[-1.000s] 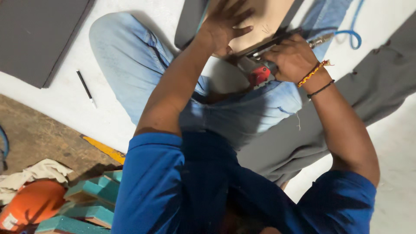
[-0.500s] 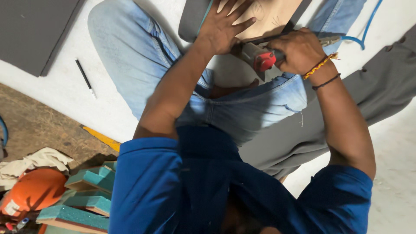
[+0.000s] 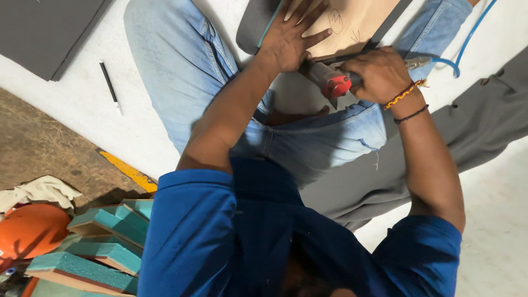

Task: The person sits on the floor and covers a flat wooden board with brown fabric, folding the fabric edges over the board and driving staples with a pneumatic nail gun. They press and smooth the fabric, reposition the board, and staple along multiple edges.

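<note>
My left hand [image 3: 291,38] lies flat with spread fingers on a brown board [image 3: 360,22] that rests across my lap and bears pencil marks. My right hand [image 3: 379,74] is closed around a hand-held air tool [image 3: 334,85] with a red body, its tip at the board's near edge, close to my left thumb. A blue hose [image 3: 461,58] runs from the tool's back end off to the upper right. I sit cross-legged in blue jeans [image 3: 181,66].
A grey sheet [image 3: 489,126] lies under my right side on the white floor. A dark grey panel [image 3: 44,27] and a black pen [image 3: 110,85] lie at upper left. Teal-topped wooden blocks [image 3: 104,245], an orange helmet [image 3: 30,228] and a cloth [image 3: 38,190] sit at lower left.
Both hands keep their hold on the board and the tool. The tool's red body has shifted slightly along the board's edge, and the view has drifted a little.
</note>
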Available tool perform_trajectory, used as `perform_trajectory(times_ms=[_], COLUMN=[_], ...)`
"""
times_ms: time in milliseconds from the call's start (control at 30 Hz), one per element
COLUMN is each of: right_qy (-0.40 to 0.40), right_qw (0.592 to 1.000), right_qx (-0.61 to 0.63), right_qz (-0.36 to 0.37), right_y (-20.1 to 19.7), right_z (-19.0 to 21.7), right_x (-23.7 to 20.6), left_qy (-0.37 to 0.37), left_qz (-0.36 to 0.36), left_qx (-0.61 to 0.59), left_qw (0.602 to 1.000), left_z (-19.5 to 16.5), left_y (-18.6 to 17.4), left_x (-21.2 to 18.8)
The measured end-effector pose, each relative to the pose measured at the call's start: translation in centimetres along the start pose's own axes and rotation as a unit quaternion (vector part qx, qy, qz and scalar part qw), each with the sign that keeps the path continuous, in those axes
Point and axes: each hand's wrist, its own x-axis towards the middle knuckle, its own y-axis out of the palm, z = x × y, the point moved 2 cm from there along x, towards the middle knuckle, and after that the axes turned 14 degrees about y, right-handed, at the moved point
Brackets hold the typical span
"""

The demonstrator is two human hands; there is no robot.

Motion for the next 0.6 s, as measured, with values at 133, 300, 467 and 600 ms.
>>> perform_trajectory(times_ms=[133, 300, 467, 600], right_qy=[-0.007, -0.025, -0.036, -0.034], right_qw=[0.999, 0.998, 0.995, 0.992], right_qx=[-0.028, -0.062, -0.098, -0.121], right_qz=[0.013, 0.017, 0.001, 0.016], right_y=[-0.7, -0.9, -1.2, -1.6], right_z=[0.6, 1.3, 0.9, 0.4], right_x=[0.4, 1.0, 1.6, 2.1], left_qy=[-0.012, -0.007, 0.0, 0.0], left_qz=[0.023, 0.011, 0.0, 0.0], left_qx=[0.023, 0.005, -0.011, -0.008], left_qw=[0.999, 1.0, 1.0, 1.0], left_z=[-0.1, -0.1, 0.0, 0.1], left_y=[0.1, -0.1, 0.0, 0.2], left_x=[0.3, 0.2, 0.4, 0.5])
